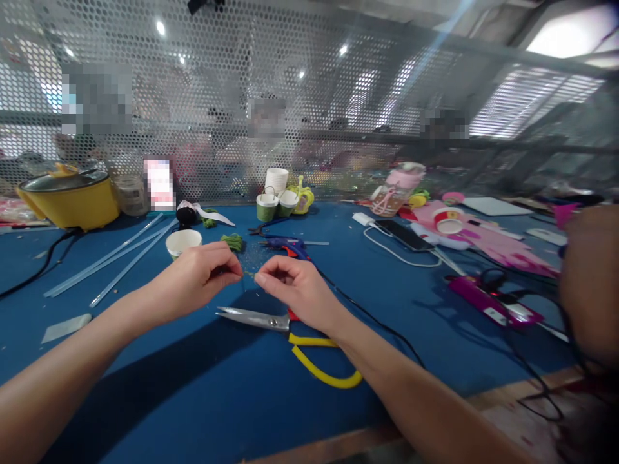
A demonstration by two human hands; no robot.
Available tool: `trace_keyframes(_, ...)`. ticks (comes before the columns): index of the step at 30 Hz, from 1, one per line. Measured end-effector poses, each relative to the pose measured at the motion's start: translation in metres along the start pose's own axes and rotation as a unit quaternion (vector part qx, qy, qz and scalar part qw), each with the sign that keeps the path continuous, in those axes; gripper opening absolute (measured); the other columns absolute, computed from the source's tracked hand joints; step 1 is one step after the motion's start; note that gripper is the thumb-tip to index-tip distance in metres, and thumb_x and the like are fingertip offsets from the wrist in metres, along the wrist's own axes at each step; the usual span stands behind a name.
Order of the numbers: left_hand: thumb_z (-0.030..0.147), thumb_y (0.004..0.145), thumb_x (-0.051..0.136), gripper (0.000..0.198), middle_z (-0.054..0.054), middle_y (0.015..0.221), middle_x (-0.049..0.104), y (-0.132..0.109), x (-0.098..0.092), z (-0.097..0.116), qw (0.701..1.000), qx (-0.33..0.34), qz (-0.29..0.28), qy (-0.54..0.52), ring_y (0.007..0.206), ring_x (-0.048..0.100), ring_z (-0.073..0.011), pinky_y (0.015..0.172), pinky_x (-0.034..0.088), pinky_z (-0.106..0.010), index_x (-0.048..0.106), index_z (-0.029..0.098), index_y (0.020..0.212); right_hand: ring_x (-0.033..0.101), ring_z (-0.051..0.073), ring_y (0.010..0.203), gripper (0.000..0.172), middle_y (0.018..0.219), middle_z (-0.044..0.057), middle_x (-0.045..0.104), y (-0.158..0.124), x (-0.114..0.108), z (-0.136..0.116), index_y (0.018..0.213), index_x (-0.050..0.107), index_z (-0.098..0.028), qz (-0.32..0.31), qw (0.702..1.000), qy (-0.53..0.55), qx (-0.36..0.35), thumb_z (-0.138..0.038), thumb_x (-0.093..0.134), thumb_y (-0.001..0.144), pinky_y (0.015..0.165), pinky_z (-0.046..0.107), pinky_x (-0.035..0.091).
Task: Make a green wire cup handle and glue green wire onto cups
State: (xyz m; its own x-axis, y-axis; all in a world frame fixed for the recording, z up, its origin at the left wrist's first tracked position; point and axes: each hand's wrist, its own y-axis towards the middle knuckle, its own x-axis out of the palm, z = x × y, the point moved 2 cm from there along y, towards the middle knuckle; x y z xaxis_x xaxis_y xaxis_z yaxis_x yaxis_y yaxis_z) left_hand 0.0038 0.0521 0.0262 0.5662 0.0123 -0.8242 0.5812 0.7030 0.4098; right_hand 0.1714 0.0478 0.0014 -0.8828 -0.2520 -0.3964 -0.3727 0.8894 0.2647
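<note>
A thin yellowish-green strand (248,274) spans the small gap between my two hands above the blue table. My left hand (209,274) pinches one end with thumb and forefinger. Its other end is pinched by my right hand (290,283). Under my right wrist lies a pair of scissors (261,318) with yellow handles, blades pointing left. Just beyond the hands are a bundle of green cord (233,242) and a blue glue gun (286,245). A white paper cup (184,242) stands behind my left hand. The strand's exact material is too small to tell.
Clear glue sticks (120,254) and a yellow electric pot (77,200) are at left. Small green-wrapped cups (267,207) stand at the back. To the right are a phone (404,234), a pink bottle (397,188) and a purple power strip (493,303) with cables.
</note>
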Motion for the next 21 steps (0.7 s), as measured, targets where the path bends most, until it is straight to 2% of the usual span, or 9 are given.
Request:
trace_keyframes(6, 0.013, 0.076, 0.05, 0.009, -0.001, 0.069, 0.055, -0.0016, 0.0004, 0.0032, 1.0, 0.013, 0.002, 0.014, 0.06, 0.048, -0.0088, 0.055, 0.039, -0.019, 0.057, 0.014, 0.07, 0.037, 0.006, 0.049, 0.012, 0.057, -0.004, 0.046, -0.0004, 0.0022, 0.0028, 0.065, 0.053, -0.015, 0.044, 0.995, -0.081, -0.042, -0.02, 0.052, 0.076, 0.047, 0.019, 0.031)
trace_keyframes(10, 0.011, 0.077, 0.047, 0.011, -0.002, 0.071, 0.056, -0.0012, 0.001, 0.0025, 0.999, 0.021, -0.006, 0.033, 0.063, 0.049, -0.0095, 0.057, 0.04, -0.02, 0.056, 0.014, 0.071, 0.04, 0.006, 0.053, 0.01, 0.06, -0.003, 0.049, -0.0021, 0.004, 0.0016, 0.065, 0.055, -0.015, 0.012, 0.988, -0.129, -0.086, -0.015, 0.053, 0.075, 0.05, 0.019, 0.033)
trace_keyframes(12, 0.01, 0.078, 0.046, 0.012, -0.002, 0.071, 0.056, -0.0009, 0.0012, 0.0011, 0.999, 0.022, -0.009, 0.03, 0.063, 0.049, -0.0095, 0.058, 0.04, -0.02, 0.055, 0.013, 0.071, 0.04, 0.006, 0.054, 0.01, 0.06, -0.003, 0.048, -0.0026, 0.0043, 0.001, 0.065, 0.055, -0.015, -0.017, 0.989, -0.116, -0.086, -0.016, 0.053, 0.075, 0.05, 0.018, 0.033)
trace_keyframes(16, 0.011, 0.078, 0.047, 0.011, -0.001, 0.069, 0.056, -0.0014, 0.0, -0.0003, 1.0, 0.009, -0.012, 0.005, 0.062, 0.049, -0.0088, 0.057, 0.039, -0.019, 0.055, 0.013, 0.071, 0.037, 0.006, 0.051, 0.011, 0.057, -0.004, 0.044, -0.002, 0.0029, 0.0005, 0.067, 0.054, -0.014, -0.05, 0.998, -0.032, -0.034, -0.022, 0.053, 0.076, 0.046, 0.018, 0.031)
trace_keyframes(21, 0.013, 0.077, 0.05, 0.009, 0.0, 0.067, 0.055, -0.0021, -0.0011, 0.0012, 1.0, -0.007, 0.0, -0.016, 0.059, 0.048, -0.008, 0.054, 0.038, -0.018, 0.056, 0.013, 0.071, 0.034, 0.005, 0.047, 0.013, 0.057, -0.005, 0.044, 0.0001, -0.0003, -0.0005, 0.067, 0.053, -0.014, -0.022, 0.999, 0.029, 0.0, -0.025, 0.055, 0.075, 0.043, 0.018, 0.029)
